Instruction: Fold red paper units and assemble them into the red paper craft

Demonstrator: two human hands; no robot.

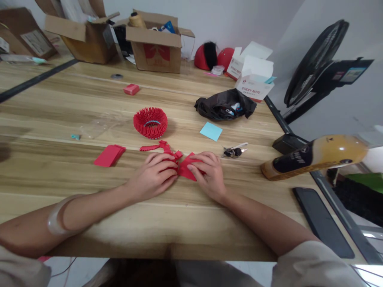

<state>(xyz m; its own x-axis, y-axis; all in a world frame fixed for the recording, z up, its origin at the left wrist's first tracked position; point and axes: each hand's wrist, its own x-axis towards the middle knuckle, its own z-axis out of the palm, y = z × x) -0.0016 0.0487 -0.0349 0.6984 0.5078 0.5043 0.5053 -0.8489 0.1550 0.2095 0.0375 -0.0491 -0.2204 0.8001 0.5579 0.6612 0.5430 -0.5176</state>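
Observation:
My right hand (210,175) pinches a square of red paper (187,168) between thumb and fingers, low over the table. Close beside it, my left hand (158,174) has its fingers curled together over small folded red paper pieces (168,148), which partly hide under the fingertips. A short row of joined red pieces (149,147) reaches out to the left of them. Just beyond stands a round red bowl of many folded paper pieces (150,122), with a light blue band showing inside. A stack of red paper sheets (109,155) lies left of my left hand.
A blue paper sheet (211,131), keys (235,151) and a black plastic bag (226,105) lie beyond my right hand. A large bottle (314,156) and a phone (323,221) are at the right. Cardboard boxes (156,50) line the back; a fan (317,63) stands right.

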